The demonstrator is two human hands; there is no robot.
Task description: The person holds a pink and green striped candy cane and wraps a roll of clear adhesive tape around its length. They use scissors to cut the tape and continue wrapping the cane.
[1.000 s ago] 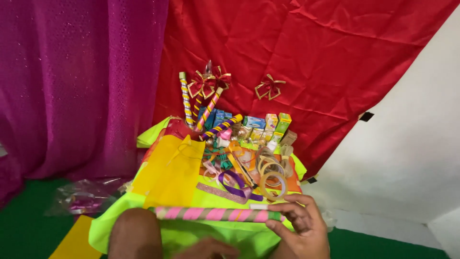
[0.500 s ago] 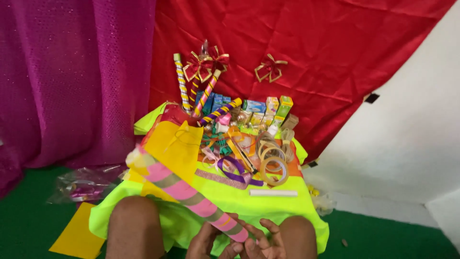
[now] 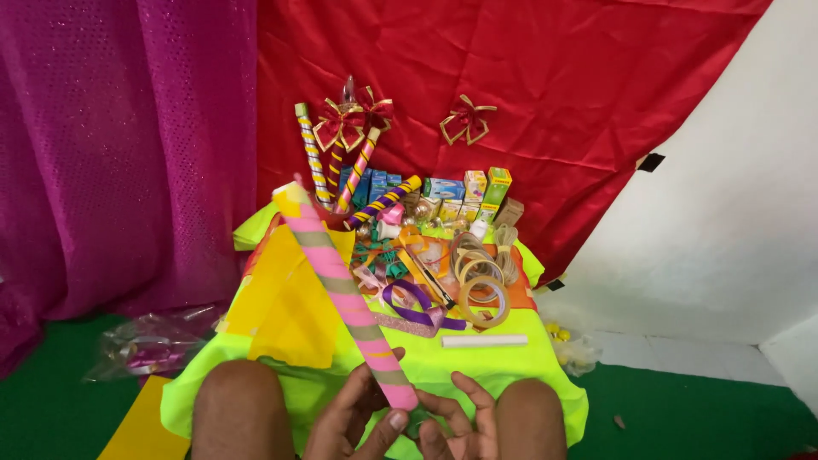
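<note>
1. From the head camera, we look down on a low table (image 3: 443, 358) draped in neon-green cloth. No real container shows up close; a cluster of small coloured boxes (image 3: 464, 189) stands at the far edge, their contents hidden from us.
2. Tape rolls (image 3: 481, 285) lie in a loose pile beside a purple ribbon (image 3: 417, 308), and a white stick (image 3: 484, 341) sits just in front of them.
3. Striped wands (image 3: 341, 162) with red bows lean on the red backdrop (image 3: 511, 85).
4. Now the hands — our left hand (image 3: 354, 417) wraps the bottom of a pink-and-grey striped tube (image 3: 341, 294), thumb pressed on it.
5. The tube tilts up and away to the left, over yellow paper sheets (image 3: 285, 311).
6. Our right hand (image 3: 460, 422) sits just beside the tube's end, fingers spread and curled; whether it grips anything, we cannot tell.
</note>
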